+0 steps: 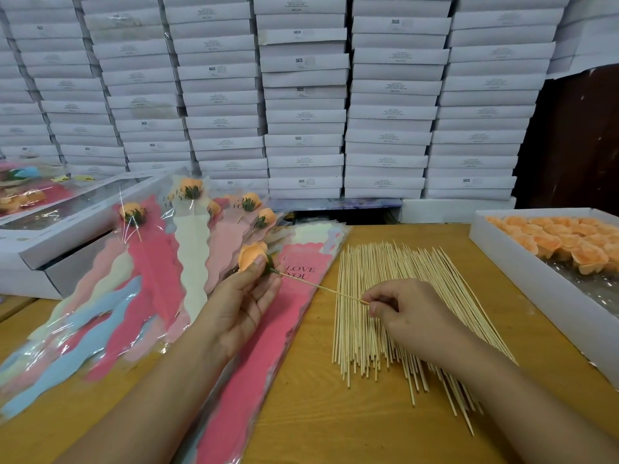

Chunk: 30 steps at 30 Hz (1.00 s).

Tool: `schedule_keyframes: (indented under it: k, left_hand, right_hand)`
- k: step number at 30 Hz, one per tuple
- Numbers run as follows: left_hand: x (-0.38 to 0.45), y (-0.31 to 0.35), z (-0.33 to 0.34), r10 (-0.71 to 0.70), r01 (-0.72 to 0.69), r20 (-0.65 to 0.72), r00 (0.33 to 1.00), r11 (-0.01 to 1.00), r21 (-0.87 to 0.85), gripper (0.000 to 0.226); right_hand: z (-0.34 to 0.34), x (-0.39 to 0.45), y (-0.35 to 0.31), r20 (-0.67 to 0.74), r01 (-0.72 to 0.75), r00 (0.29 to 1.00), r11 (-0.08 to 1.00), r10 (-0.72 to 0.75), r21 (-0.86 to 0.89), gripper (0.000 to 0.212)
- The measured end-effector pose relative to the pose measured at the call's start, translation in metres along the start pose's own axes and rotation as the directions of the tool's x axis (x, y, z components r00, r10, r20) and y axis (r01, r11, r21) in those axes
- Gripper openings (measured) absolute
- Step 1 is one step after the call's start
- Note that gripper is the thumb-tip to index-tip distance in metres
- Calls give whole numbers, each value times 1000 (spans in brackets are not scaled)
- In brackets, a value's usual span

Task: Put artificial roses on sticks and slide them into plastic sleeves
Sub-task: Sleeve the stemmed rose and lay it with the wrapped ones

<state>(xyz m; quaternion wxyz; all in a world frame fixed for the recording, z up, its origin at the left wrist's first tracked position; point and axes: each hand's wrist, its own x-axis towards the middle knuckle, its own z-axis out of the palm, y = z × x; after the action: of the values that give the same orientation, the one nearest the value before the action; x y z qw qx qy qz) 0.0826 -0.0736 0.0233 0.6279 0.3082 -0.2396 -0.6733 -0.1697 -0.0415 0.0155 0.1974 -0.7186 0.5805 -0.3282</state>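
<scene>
- The left hand point(244, 296) holds an orange rose point(252, 256) above the sleeves point(268, 329), thumb pressed on the petals, fingers curled behind it.
- The right hand point(407, 309) pinches the near end of a stick point(321, 287) whose far tip sits in the rose's green base.
- Loose sticks point(385, 296) lie fanned on the table point(335, 423) under the right hand.
- Left, sleeved roses point(192, 192) lie piled.
- Right, a tray point(509, 259) holds more roses point(576, 246).
- Far, white boxes point(301, 95) stand stacked.

Pretty even, soft indoor light – glare on the plastic sleeves point(140, 296) left of the fingers, edges bend fisheye-style.
</scene>
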Motion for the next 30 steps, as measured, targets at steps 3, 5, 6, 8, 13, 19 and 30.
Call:
schedule_keyframes:
  k: [3, 5, 6, 8, 13, 19, 30]
  left_hand:
    - [0, 1, 0, 0, 0, 15, 1000, 1000, -22, 37]
    - [0, 1, -1, 2, -1, 18, 1000, 1000, -26, 34]
    - [0, 0, -1, 4, -3, 20, 1000, 1000, -25, 34]
    - [0, -1, -2, 6, -6, 25, 1000, 1000, -20, 35]
    - [0, -3, -1, 7, -7, 22, 1000, 1000, -23, 38]
    - [-1, -3, 1, 12, -12, 28, 1000, 1000, -1, 23]
    - [-2, 4, 1, 34, -34, 4, 999, 999, -23, 20]
  right_hand:
    - [3, 0, -2, -67, 7, 998, 1000, -5, 29, 20]
    - [4, -1, -3, -120, 13, 993, 1000, -10, 22, 22]
    - [5, -1, -3, -141, 19, 990, 1000, -16, 20, 23]
    - [4, -3, -4, -159, 45, 986, 999, -42, 17, 23]
    - [-1, -7, -8, -113, 96, 988, 993, -103, -62, 16]
    - [-3, -6, -6, -41, 147, 987, 980, -154, -137, 20]
    - [0, -5, -7, -102, 116, 986, 981, -133, -153, 20]
